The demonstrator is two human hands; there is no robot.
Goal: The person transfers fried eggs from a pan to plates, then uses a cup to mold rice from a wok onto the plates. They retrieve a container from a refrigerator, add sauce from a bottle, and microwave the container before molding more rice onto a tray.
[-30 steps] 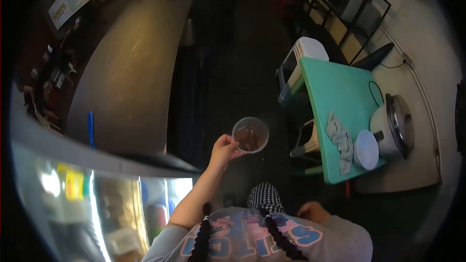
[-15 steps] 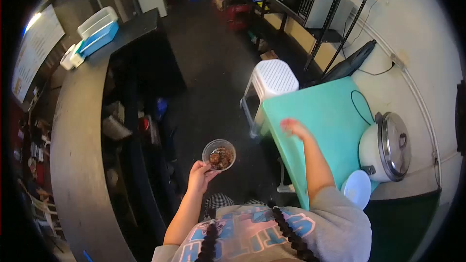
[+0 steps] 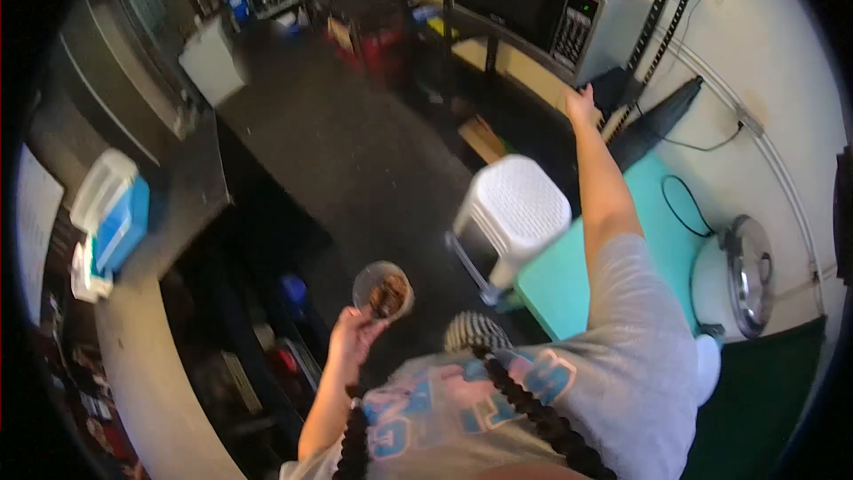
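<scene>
My left hand (image 3: 354, 335) is closed on the rim of a round, clear plastic container (image 3: 368, 282) with dark brown food (image 3: 388, 296) in it, held out over the floor. Ahead and to the right, my right arm is stretched out to a silver and black microwave (image 3: 524, 9) on a black rack. The right hand (image 3: 581, 109) is at the microwave's lower right corner, just under its keypad. Its thumb and a finger look apart, and nothing shows in it. The microwave door is closed and its display is lit green.
A white stool (image 3: 522, 200) stands beside a turquoise table (image 3: 569, 289). On that table is a large cooker with a metal lid (image 3: 751, 276). To the left runs a dark counter (image 3: 147, 347) with a blue and white plastic container (image 3: 120, 222). Black metal uprights (image 3: 653, 31) frame the rack.
I have moved forward, closer to the microwave and stool. My right hand has gone from above the turquoise table to the microwave's corner. The left hand still holds the plastic container.
</scene>
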